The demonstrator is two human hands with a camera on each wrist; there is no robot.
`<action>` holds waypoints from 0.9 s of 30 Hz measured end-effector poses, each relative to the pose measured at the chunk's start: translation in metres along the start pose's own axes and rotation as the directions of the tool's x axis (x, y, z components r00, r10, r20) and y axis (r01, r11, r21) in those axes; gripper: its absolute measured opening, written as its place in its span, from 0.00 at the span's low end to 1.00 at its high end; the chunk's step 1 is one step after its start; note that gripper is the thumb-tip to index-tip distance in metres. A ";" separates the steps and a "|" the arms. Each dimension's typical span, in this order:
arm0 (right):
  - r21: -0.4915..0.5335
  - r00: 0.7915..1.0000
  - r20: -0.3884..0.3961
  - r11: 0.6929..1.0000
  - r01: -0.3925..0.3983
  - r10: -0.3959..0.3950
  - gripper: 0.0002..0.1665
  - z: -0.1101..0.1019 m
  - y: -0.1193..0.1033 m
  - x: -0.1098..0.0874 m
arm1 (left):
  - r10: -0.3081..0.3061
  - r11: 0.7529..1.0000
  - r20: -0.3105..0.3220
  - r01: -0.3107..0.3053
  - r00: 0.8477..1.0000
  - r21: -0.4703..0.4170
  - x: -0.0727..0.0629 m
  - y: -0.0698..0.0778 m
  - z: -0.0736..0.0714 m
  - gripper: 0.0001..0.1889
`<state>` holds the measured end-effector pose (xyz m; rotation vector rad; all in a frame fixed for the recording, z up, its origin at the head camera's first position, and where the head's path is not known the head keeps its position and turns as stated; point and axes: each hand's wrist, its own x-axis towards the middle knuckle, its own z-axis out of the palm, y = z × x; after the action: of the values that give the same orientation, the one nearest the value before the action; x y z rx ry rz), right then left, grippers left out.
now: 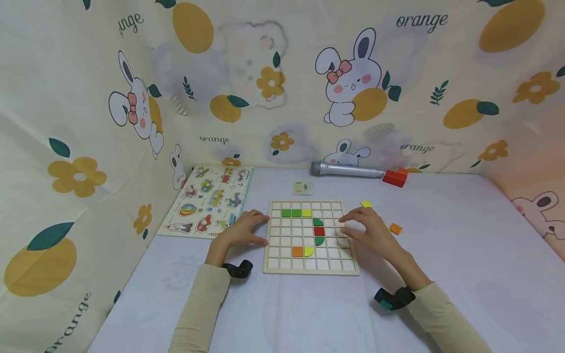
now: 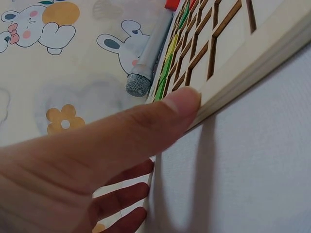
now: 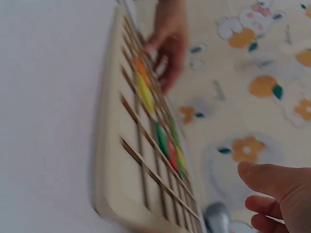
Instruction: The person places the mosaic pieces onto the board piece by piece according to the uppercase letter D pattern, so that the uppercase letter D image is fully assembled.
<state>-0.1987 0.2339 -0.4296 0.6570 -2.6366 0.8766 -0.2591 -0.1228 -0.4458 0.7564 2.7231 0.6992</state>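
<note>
A wooden grid board [image 1: 284, 265] lies flat on the table. My left hand [image 1: 242, 230] rests against its left edge, thumb and fingers spread; the left wrist view shows the thumb [image 2: 182, 104] touching the rim. Above the board's right edge hovers my right hand [image 1: 375, 234], fingers bent loosely, with nothing visible between them. Set in the grid are two green squares [image 1: 286, 213], a yellow square [image 1: 306, 213], a red square [image 1: 319, 231] between two green quarter-rounds [image 1: 320, 240], and an orange square [image 1: 297, 251] beside a yellow quarter-round [image 1: 309, 251].
Loose yellow [image 1: 366, 204] and orange [image 1: 396, 229] pieces lie right of the board, partly behind the right hand. A small pattern card [image 1: 303, 188] sits behind it. Further back are a grey microphone [image 1: 348, 170] and red blocks [image 1: 394, 178]. A picture board [image 1: 176, 220] lies left.
</note>
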 end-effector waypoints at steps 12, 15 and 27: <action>-0.104 0.992 -0.091 0.990 -0.091 0.082 0.18 -0.048 0.030 -0.012 | 0.007 1.000 0.000 -0.007 1.000 -0.011 -0.002 0.001 0.000 0.38; -0.099 0.986 -0.074 0.983 -0.154 0.147 0.19 -0.057 0.038 -0.017 | 0.003 1.000 0.005 -0.003 1.000 -0.010 -0.002 0.002 -0.001 0.38; -0.080 0.955 0.053 0.955 -0.287 0.292 0.22 -0.077 0.062 -0.030 | 0.004 1.000 0.003 -0.004 1.000 -0.008 -0.002 0.002 -0.001 0.38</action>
<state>-0.1950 0.3358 -0.4126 0.2874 -2.8553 0.8433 -0.2565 -0.1230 -0.4433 0.7605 2.7154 0.7082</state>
